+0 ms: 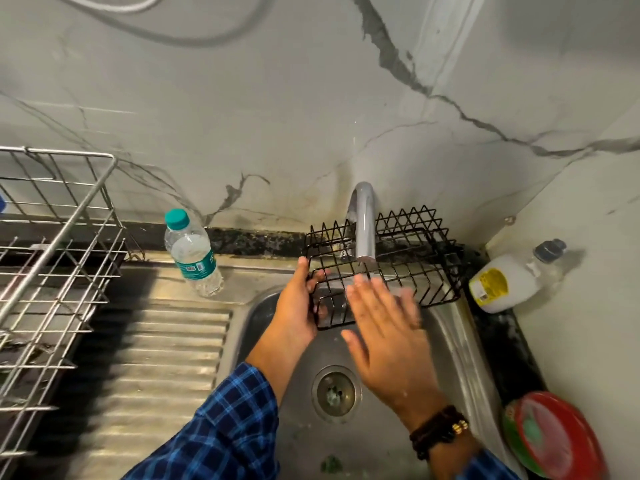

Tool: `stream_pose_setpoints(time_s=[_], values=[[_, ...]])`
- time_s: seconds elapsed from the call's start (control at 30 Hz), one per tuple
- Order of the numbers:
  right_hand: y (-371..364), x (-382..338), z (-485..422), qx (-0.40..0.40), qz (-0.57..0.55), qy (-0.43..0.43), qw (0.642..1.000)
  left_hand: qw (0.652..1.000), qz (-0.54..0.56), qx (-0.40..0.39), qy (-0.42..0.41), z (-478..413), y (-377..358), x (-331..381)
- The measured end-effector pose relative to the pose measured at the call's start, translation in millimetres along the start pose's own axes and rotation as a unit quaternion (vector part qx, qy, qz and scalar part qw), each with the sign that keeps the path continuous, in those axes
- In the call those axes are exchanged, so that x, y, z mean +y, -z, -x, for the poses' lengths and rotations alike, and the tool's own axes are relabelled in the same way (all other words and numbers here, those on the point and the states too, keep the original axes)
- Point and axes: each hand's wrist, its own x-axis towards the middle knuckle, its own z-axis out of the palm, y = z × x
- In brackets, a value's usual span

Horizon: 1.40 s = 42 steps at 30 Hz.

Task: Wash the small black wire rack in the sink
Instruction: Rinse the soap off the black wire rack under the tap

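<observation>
Scrubbing looks midway: rack (426, 268) sits centre frame under tap (363, 230), over sink (446, 344). Left grip (298, 306) curls round its left edge; right grip (388, 334), fingers flat and spread, touches wires. Final rinse probably remains.

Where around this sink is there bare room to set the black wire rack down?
Bare: the ribbed steel drainboard, between the silver wire dish rack and the steel sink basin, in front of the clear plastic water bottle. Crowded: the right counter strip, with a white soap bottle and red round tub.
</observation>
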Motion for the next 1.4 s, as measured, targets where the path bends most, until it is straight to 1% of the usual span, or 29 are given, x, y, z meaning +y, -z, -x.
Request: stream_pose_setpoints(time_s=[0.03, 0.07, 0.1, 0.13, 0.2, 0.27, 0.3, 0.37, 0.4, 0.43, 0.47, 0.53, 0.6, 0.63, 0.67, 0.73, 0.83, 0.87, 0.93, 1.0, 1.03, 1.07, 1.13, 1.17, 1.2, 1.23, 1.27, 1.3, 1.4], values=[[-0.3, 14.5, -0.4, -0.005, 0.011, -0.067, 0.998, 1.0, 0.0, -0.003, 0.001, 1.0, 4.8, -0.1], [0.3, 30.9, -1.4, -0.01, 0.008, -0.14, 0.99, 1.0, 0.003, 0.012, -0.001, 3.7, 8.1, 2.0], [2.0, 45.8, -3.1, -0.012, -0.011, -0.201, 0.98, 0.999, -0.001, 0.036, -0.005, 3.8, 13.2, 2.6], [4.1, 56.7, -5.7, -0.012, -0.044, -0.242, 0.969, 0.999, -0.009, 0.051, -0.014, 5.6, 16.5, 2.7], [10.0, 62.7, -14.5, 0.018, -0.138, -0.295, 0.946, 0.998, -0.009, 0.054, -0.027, 12.5, 14.5, 3.3], [16.5, 58.3, -26.8, 0.046, -0.218, -0.34, 0.914, 0.999, -0.013, 0.044, -0.026, 20.4, 11.4, 2.6], [20.4, 59.9, -32.5, 0.046, -0.24, -0.367, 0.898, 0.999, -0.024, 0.041, -0.026, 24.2, 12.3, 3.5], [30.2, 69.5, -42.9, 0.009, -0.294, -0.424, 0.857, 0.998, -0.05, 0.032, -0.025, 29.9, 20.9, 7.5], [35.3, 73.4, -45.6, -0.013, -0.323, -0.43, 0.843, 0.998, -0.058, 0.03, -0.024, 32.9, 26.6, 10.4], [38.7, 73.8, -45.3, -0.025, -0.339, -0.414, 0.844, 0.997, -0.061, 0.032, -0.03, 33.2, 35.3, 13.4], [42.5, 69.4, -43.6, -0.03, -0.345, -0.392, 0.852, 0.997, -0.057, 0.034, -0.038, 33.1, 43.1, 17.6], [46.2, 51.0, -37.9, -0.012, -0.336, -0.354, 0.873, 0.996, -0.062, 0.044, -0.046, 32.4, 59.2, 27.6], [45.2, 28.9, -32.9, 0.028, -0.285, -0.322, 0.903, 0.994, -0.087, 0.053, -0.046, 36.3, 75.7, 38.0], [43.8, 18.4, -31.4, 0.038, -0.268, -0.309, 0.912, 0.993, -0.094, 0.055, -0.048, 40.2, 83.9, 41.2], [40.8, 8.1, -31.2, 0.034, -0.276, -0.3, 0.913, 0.993, -0.093, 0.06, -0.052, 44.2, 91.8, 42.3], [37.4, -15.2, -28.8, 0.024, -0.34, -0.302, 0.89, 0.992, -0.084, 0.074, -0.065, 59.2, 101.5, 39.1], [36.7, -31.0, -34.0, 0.044, -0.368, -0.335, 0.866, 0.992, -0.051, 0.076, -0.089, 83.3, 107.2, 27.9], [38.4, -30.7, -38.5, 0.048, -0.398, -0.344, 0.849, 0.992, -0.038, 0.074, -0.099, 90.2, 109.3, 25.4], [41.8, -22.8, -51.4, 0.026, -0.467, -0.352, 0.811, 0.989, -0.011, 0.067, -0.131, 97.7, 115.4, 23.1], [45.1, -19.0, -66.1, -0.015, -0.492, -0.341, 0.801, 0.982, -0.001, 0.071, -0.177, 101.3, 119.2, 21.7], [48.1, -20.8, -73.2, -0.016, -0.511, -0.347, 0.786, 0.977, -0.002, 0.076, -0.201, 101.2, 120.2, 21.0], [51.0, -23.7, -78.3, -0.012, -0.538, -0.359, 0.762, 0.973, -0.005, 0.071, -0.221, 102.0, 120.6, 20.4], [53.2, -27.7, -85.7, 0.008, -0.603, -0.387, 0.697, 0.969, -0.013, 0.048, -0.243, 104.1, 118.7, 21.5], [50.2, -26.9, -86.6, 0.009, -0.617, -0.398, 0.679, 0.969, -0.024, 0.035, -0.242, 104.9, 117.7, 22.4], [48.0, -27.5, -86.0, 0.005, -0.621, -0.404, 0.672, 0.969, -0.044, 0.033, -0.242, 103.1, 117.7, 22.4], [44.1, -27.1, -84.2, 0.001, -0.606, -0.416, 0.679, 0.967, -0.066, 0.044, -0.243, 101.6, 114.9, 23.5], [39.4, -25.9, -81.1, 0.01, -0.589, -0.428, 0.686, 0.965, -0.086, 0.061, -0.242, 98.1, 112.3, 23.0], [35.2, -25.5, -77.4, 0.032, -0.581, -0.442, 0.683, 0.963, -0.098, 0.086, -0.237, 95.6, 107.6, 22.5], [30.2, -28.0, -63.4, 0.092, -0.604, -0.455, 0.648, 0.964, -0.061, 0.13, -0.222, 86.7, 95.0, 21.7]])
